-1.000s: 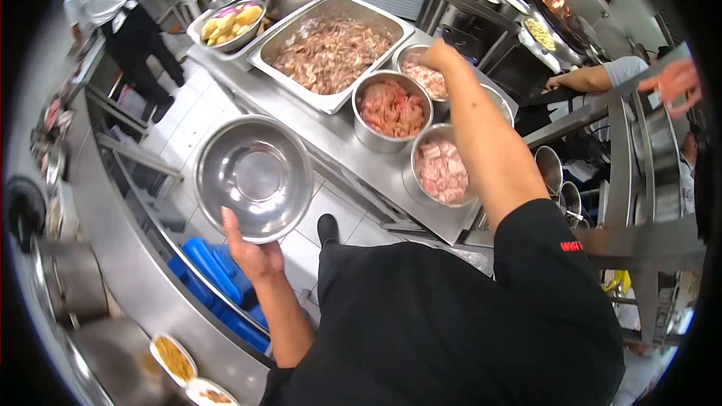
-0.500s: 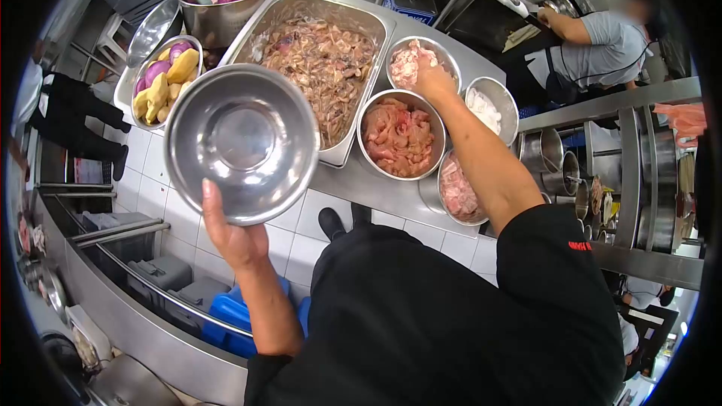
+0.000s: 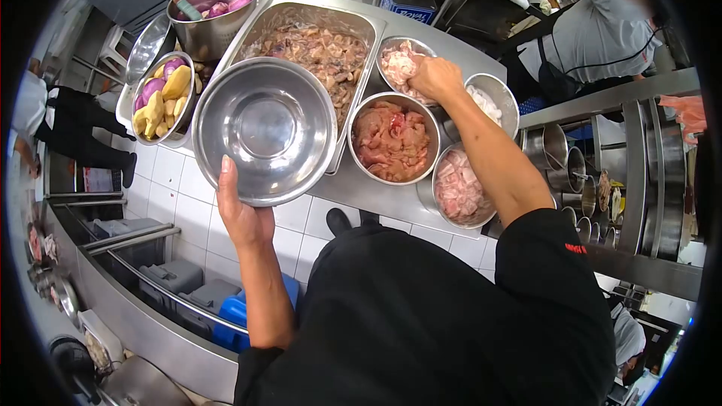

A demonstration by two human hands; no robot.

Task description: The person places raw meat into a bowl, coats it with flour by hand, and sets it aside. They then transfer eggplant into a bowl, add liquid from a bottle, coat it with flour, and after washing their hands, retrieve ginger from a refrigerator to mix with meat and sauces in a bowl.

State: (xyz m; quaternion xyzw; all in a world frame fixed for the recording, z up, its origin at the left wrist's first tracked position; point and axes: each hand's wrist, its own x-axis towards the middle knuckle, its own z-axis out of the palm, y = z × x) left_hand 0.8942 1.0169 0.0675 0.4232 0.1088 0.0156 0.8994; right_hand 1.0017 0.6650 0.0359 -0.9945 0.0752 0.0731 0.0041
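Note:
My left hand (image 3: pixel 247 214) grips the near rim of an empty steel bowl (image 3: pixel 263 129), thumb inside and fingers underneath. The bowl is tilted up in front of me and hides the near-left part of a large steel tray (image 3: pixel 374 24) of sliced meat in dark marinade (image 3: pixel 331 53). My right hand (image 3: pixel 440 80) is in a round steel container (image 3: pixel 387 45) at the back, its fingers curled into pale raw meat pieces (image 3: pixel 398 64); the fingertips are partly hidden. Closer to me, a steel pot (image 3: pixel 436 152) holds pinkish raw meat (image 3: pixel 391 139).
Right of these stand a pot of pink meat chunks (image 3: pixel 460 186) and one with white contents (image 3: pixel 485 105). Peeled yellow roots and purple onions fill a bowl (image 3: pixel 162 101) at left, beside a pot of onions (image 3: pixel 214 30). A co-worker (image 3: pixel 594 37) stands at back right; another person (image 3: pixel 75 120) at left.
The steel bowl in my left hand has shifted right and slightly down in view. My right hand stays at the pale meat, its fingers curled in it. The co-worker's arm has risen.

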